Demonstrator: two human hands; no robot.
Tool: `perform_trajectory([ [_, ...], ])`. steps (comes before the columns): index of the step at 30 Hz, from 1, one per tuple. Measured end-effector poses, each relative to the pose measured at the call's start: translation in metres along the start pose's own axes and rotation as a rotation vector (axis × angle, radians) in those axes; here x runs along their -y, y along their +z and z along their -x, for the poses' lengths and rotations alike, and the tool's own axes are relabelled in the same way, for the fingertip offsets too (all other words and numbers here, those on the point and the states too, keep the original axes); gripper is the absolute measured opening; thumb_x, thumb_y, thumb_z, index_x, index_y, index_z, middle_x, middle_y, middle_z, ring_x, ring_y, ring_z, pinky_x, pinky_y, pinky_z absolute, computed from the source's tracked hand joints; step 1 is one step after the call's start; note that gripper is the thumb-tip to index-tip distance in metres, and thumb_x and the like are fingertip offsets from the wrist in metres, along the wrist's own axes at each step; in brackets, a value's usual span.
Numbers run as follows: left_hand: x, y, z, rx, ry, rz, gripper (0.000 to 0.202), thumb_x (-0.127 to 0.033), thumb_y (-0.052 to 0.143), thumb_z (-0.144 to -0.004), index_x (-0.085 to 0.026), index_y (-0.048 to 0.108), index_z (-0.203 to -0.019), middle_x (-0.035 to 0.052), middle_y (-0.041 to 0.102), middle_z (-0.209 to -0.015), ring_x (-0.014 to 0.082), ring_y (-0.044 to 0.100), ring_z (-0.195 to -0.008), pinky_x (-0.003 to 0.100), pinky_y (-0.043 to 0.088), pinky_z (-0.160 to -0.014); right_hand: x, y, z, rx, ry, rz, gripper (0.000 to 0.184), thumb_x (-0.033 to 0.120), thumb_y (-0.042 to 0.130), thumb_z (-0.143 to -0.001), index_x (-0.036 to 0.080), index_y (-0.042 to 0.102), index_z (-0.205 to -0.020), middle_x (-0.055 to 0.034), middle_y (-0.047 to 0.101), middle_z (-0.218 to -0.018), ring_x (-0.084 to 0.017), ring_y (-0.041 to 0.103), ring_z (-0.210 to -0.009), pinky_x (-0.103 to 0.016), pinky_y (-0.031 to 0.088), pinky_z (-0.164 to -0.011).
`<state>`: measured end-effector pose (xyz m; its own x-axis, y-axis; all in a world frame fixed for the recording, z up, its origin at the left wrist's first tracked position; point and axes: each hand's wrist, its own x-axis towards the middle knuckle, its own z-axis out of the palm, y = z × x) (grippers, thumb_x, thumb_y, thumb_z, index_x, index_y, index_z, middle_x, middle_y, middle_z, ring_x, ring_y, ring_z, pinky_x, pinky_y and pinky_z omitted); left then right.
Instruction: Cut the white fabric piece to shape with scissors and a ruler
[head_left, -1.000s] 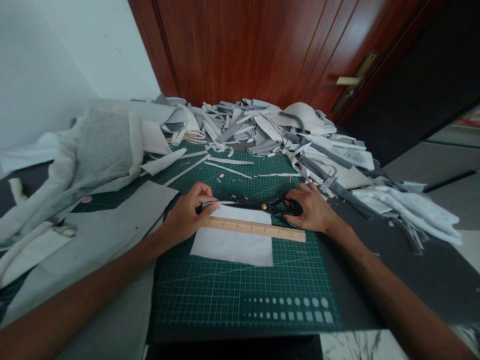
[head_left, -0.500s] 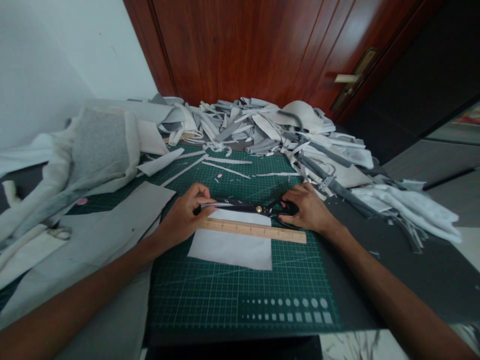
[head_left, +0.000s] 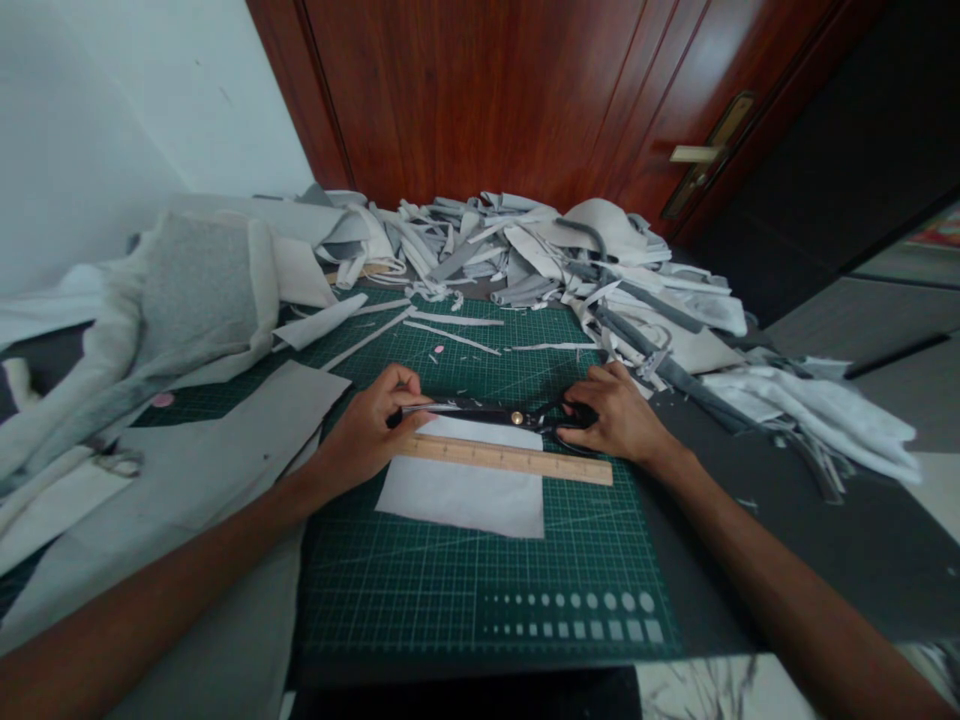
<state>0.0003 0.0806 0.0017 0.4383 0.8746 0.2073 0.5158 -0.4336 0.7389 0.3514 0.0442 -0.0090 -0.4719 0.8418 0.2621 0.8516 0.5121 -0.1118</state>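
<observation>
Black-handled scissors (head_left: 517, 418) lie crosswise over the far edge of a pale fabric piece (head_left: 465, 496). My right hand (head_left: 616, 412) is closed around their handles. At the blade end, my left hand (head_left: 379, 420) pinches the tips between thumb and fingers. Just on the near side of the blades, a wooden ruler (head_left: 517, 460) rests across the fabric, its left end close to my left thumb. Fabric and ruler both lie on a green cutting mat (head_left: 390, 600) with a printed grid.
Pale cloth sheets (head_left: 225, 460) and a thick grey-white fabric bundle (head_left: 199, 290) cover the left side. A heap of fabric scraps (head_left: 487, 245) runs along the back, before a wooden door (head_left: 480, 100). Thin cut strips (head_left: 454, 321) and a small pink disc (head_left: 439, 349) lie beyond my hands.
The view has shifted very slightly. Both hands, the scissors, the ruler and the fabric stay practically where they were.
</observation>
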Motion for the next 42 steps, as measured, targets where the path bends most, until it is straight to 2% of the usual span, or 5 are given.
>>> perform_trajectory([
  [11, 0.0053, 0.0027, 0.0017, 0.028, -0.032, 0.092, 0.023, -0.037, 0.061, -0.090, -0.025, 0.044, -0.098, 0.0003, 0.074, -0.088, 0.0187, 0.070, -0.078, 0.027, 0.050, -0.067, -0.0008, -0.0010, 0.0003, 0.021, 0.006, -0.009, 0.038, 0.057, 0.065, -0.091, 0.022, 0.061, -0.076, -0.0037, 0.069, -0.073, -0.024, 0.055, -0.080, -0.042, 0.032, -0.083],
  [19, -0.0014, 0.0003, 0.0007, -0.008, -0.005, 0.005, 0.017, -0.038, 0.060, -0.088, -0.023, 0.053, -0.092, 0.0029, 0.071, -0.094, 0.0203, 0.071, -0.086, 0.032, 0.054, -0.080, -0.0010, 0.0007, 0.0000, 0.021, 0.007, 0.010, 0.034, 0.051, 0.073, -0.087, 0.021, 0.062, -0.075, -0.0029, 0.068, -0.073, -0.023, 0.056, -0.080, -0.041, 0.032, -0.084],
  [27, 0.0004, 0.0011, 0.0004, -0.002, -0.036, 0.026, 0.019, -0.038, 0.061, -0.088, -0.023, 0.051, -0.095, 0.0030, 0.072, -0.095, 0.0207, 0.071, -0.087, 0.034, 0.053, -0.086, 0.0015, -0.0003, -0.0004, 0.004, -0.002, 0.015, 0.033, 0.048, 0.075, -0.086, 0.022, 0.060, -0.072, -0.0014, 0.067, -0.070, -0.022, 0.055, -0.078, -0.039, 0.032, -0.082],
  [38, -0.0014, 0.0005, 0.0002, 0.015, -0.048, 0.061, 0.021, -0.039, 0.061, -0.088, -0.024, 0.048, -0.097, 0.0006, 0.072, -0.088, 0.0191, 0.071, -0.080, 0.030, 0.052, -0.073, 0.0016, 0.0003, -0.0004, 0.013, 0.015, 0.009, 0.033, 0.048, 0.074, -0.087, 0.021, 0.061, -0.073, -0.0017, 0.069, -0.071, -0.022, 0.055, -0.080, -0.040, 0.032, -0.083],
  [42, -0.0006, 0.0010, 0.0004, 0.006, -0.040, 0.053, 0.021, -0.038, 0.061, -0.088, -0.024, 0.049, -0.097, 0.0007, 0.072, -0.089, 0.0197, 0.072, -0.084, 0.031, 0.052, -0.078, 0.0009, 0.0009, -0.0002, 0.016, 0.020, 0.009, 0.033, 0.048, 0.075, -0.086, 0.021, 0.061, -0.072, -0.0016, 0.069, -0.071, -0.022, 0.054, -0.079, -0.039, 0.031, -0.083],
])
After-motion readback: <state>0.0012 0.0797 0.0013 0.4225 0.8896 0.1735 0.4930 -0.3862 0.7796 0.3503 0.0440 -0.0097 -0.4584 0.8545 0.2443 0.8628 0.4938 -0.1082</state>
